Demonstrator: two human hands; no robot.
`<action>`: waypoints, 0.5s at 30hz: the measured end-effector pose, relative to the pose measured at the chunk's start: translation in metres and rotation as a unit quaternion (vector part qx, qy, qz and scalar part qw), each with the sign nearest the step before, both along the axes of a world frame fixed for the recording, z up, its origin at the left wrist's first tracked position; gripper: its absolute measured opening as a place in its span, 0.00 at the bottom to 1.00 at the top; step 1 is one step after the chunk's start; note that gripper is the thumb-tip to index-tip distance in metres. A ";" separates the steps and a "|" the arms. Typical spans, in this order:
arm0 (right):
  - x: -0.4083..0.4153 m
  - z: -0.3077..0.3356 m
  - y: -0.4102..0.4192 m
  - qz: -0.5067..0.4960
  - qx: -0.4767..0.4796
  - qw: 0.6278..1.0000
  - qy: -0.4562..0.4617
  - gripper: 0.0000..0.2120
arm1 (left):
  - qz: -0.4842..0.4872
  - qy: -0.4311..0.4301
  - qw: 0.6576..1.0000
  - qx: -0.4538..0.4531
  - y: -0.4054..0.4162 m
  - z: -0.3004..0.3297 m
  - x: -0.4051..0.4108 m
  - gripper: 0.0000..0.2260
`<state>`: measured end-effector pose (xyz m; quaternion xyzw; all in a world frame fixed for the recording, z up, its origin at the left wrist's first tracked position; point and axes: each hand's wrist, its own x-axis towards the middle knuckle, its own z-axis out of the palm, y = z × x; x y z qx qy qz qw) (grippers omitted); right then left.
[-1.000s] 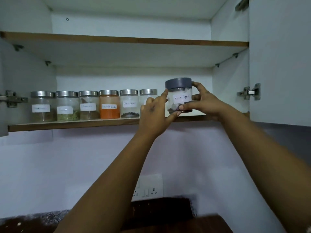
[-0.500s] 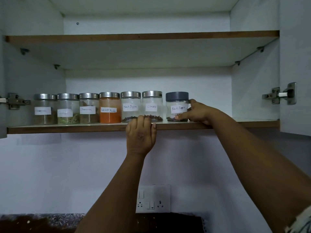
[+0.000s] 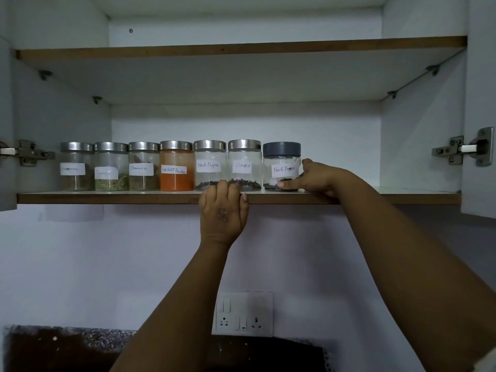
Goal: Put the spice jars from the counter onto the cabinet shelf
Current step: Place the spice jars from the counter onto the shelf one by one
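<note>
Seven jars lined up, last one nearly let go

Seven jars stand upright, long axes vertical, labels facing us, on the lower cabinet shelf (image 3: 107, 197). At nine o'clock sit the steel-lidded jars (image 3: 145, 167). At centre our left hand (image 3: 222, 210) curls over the shelf edge, holding no jar. Toward three o'clock, our right hand (image 3: 319, 179) holds the grey-lidded jar (image 3: 281, 167), thumb low on its front. We judge it light, smooth, rigid and breakable, best held around the body, not the lid.
</note>
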<state>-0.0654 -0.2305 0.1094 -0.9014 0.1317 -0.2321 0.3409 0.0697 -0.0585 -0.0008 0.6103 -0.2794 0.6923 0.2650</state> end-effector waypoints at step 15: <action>-0.021 -0.033 0.033 -0.234 -0.233 0.943 0.038 0.40 | -0.012 0.036 0.996 0.081 0.018 -0.003 -0.009 0.12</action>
